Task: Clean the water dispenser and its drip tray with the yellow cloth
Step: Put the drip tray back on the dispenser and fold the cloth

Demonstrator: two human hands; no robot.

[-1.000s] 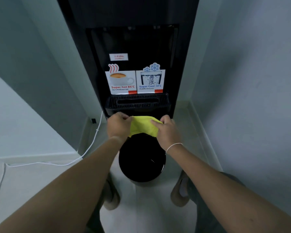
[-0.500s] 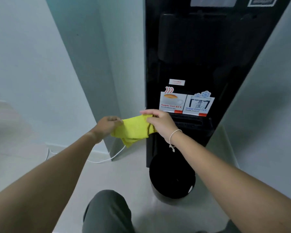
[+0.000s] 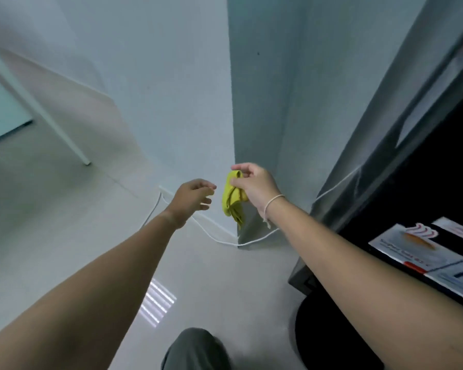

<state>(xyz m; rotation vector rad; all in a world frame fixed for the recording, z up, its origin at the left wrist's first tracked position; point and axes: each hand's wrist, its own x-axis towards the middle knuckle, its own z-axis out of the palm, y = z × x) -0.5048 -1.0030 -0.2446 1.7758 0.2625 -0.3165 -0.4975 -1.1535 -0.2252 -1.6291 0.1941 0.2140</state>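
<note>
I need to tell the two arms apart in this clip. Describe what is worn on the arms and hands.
Both forearms are bare, with no sleeves in view and no gloves. The right hand has a thin white string bracelet at the wrist, its loose ends dangling. The left hand and its wrist carry nothing.

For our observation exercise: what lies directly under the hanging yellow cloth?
Under the yellow cloth, held by the right hand, are the pale floor, a wall corner and a white cable. The cloth's tip hides part of the corner's edge.
</note>
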